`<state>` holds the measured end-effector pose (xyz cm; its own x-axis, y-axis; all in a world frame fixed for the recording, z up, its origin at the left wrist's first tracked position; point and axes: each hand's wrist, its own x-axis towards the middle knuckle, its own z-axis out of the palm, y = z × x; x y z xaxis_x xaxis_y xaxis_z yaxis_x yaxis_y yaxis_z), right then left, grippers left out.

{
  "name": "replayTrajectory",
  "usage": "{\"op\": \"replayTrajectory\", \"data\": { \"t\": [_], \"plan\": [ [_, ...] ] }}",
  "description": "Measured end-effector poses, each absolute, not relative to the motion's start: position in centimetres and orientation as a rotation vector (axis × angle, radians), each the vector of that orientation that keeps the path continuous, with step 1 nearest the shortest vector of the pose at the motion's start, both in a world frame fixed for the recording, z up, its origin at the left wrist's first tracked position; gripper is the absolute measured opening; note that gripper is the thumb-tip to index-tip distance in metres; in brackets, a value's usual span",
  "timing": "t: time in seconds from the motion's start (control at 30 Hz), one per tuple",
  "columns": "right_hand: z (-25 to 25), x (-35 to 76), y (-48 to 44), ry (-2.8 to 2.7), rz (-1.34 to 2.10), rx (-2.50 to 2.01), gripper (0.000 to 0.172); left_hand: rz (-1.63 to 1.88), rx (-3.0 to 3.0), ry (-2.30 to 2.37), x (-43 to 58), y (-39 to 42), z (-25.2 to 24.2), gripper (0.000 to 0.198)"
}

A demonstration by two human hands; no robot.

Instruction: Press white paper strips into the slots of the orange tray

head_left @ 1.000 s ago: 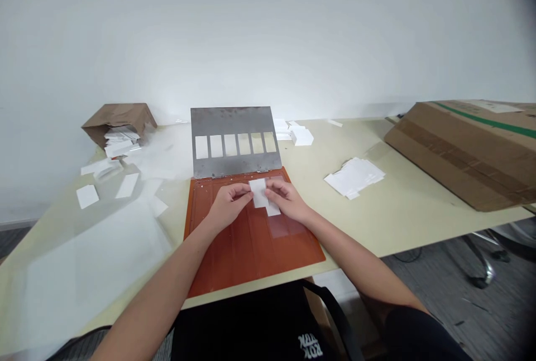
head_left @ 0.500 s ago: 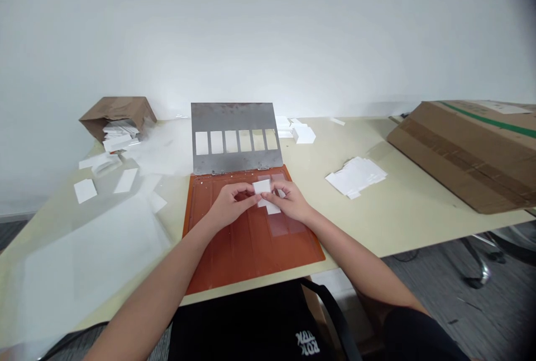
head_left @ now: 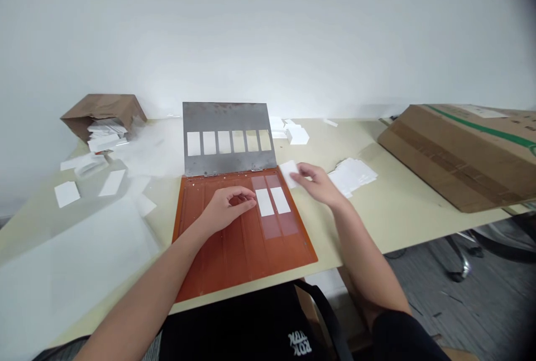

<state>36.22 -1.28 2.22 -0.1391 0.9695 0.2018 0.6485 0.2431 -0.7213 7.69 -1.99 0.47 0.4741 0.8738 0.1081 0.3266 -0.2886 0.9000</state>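
Observation:
My right hand (head_left: pixel 316 183) pinches a small white card (head_left: pixel 288 173) just beyond the right edge of an orange board (head_left: pixel 226 263). My left hand (head_left: pixel 228 208) hovers over the board, fingers curved, with a small gap between thumb and index and nothing visible in it. Beside its fingertips lies one white card (head_left: pixel 265 203), with a second white card (head_left: pixel 280 200) parallel to it on the right. Each rests on a longer clear strip (head_left: pixel 272 231). Hinged to the board's back edge, a grey metal plate (head_left: pixel 226 115) with a row of rectangular windows stands up.
A loose pile of white cards (head_left: pixel 354 176) lies right of the board, with a white stack (head_left: pixel 298 135) behind. A large cardboard box (head_left: pixel 456 160) stands at the right. At the left are a paper bag (head_left: pixel 104 105) of white pieces and clear plastic sheets (head_left: pixel 84 260).
My hands have separated. The right hand has moved right, off the board, with a white card; the left stays over the board. Both cards on the board now show uncovered. The view has shifted slightly.

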Motion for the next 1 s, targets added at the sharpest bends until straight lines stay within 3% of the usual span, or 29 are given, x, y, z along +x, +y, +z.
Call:
{"op": "replayTrajectory", "data": {
  "t": [0.2,0.3,0.53,0.7,0.8,1.0],
  "plan": [
    [1.7,44.0,-2.4,-1.636,0.23,-2.065,0.033,0.73,1.943,1.049,7.8,-1.9,0.5,0.023],
    [1.6,44.0,-2.7,-1.626,0.115,-2.152,0.03,0.71,2.026,1.076,7.8,-1.8,0.0,0.022],
    [2.8,37.1,-0.9,-2.283,0.493,-1.478,0.03,0.669,2.279,1.179,7.5,-1.5,-0.5,0.023],
    [0.7,35.2,0.4,-2.29,0.502,-1.255,0.023,0.474,2.397,1.234,8.4,-0.5,1.8,0.027],
    [0.0,36.5,0.3,-2.363,0.531,-1.233,0.036,0.337,2.412,1.203,9.4,0.2,2.6,0.032],
    [0.3,38.4,-0.5,-2.538,0.53,-1.234,0.078,0.524,2.482,1.163,10.4,0.2,0.3,0.053]
  ]
}}
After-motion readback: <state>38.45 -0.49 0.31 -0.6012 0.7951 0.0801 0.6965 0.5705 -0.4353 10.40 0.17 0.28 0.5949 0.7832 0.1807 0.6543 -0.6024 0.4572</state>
